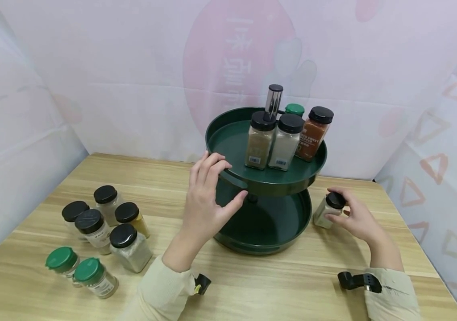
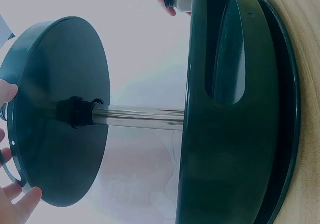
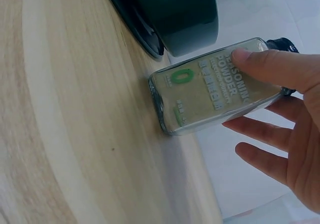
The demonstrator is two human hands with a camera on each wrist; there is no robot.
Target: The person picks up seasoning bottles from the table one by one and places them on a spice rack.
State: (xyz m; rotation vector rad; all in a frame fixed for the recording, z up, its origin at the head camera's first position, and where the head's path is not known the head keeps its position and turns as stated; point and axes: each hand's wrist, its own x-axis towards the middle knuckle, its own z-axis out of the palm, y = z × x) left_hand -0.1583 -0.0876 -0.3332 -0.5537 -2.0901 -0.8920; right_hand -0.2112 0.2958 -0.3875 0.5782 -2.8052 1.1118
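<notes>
My left hand (image 1: 208,196) touches the rim of the upper tray of a dark green two-tier turntable rack (image 1: 228,129), with thumb and fingers spread apart along its near left edge. In the left wrist view, fingertips meet the outer rim of that upper tray (image 2: 65,109). To the right of the rack, my right hand (image 1: 355,216) pinches a square glass seasoning jar (image 3: 210,87) with a black lid, thumb on its label. The pale powder jar tilts slightly; whether its base touches the table cannot be told.
On the upper tray stand a brown spice jar (image 1: 259,142), a pale one (image 1: 284,145), a red pepper jar (image 1: 313,136) and a green-capped jar (image 1: 294,109). Several black-lidded jars (image 1: 132,249) and two green-lidded ones (image 1: 97,278) stand on the wooden table (image 1: 276,285) at left. Fabric walls enclose it.
</notes>
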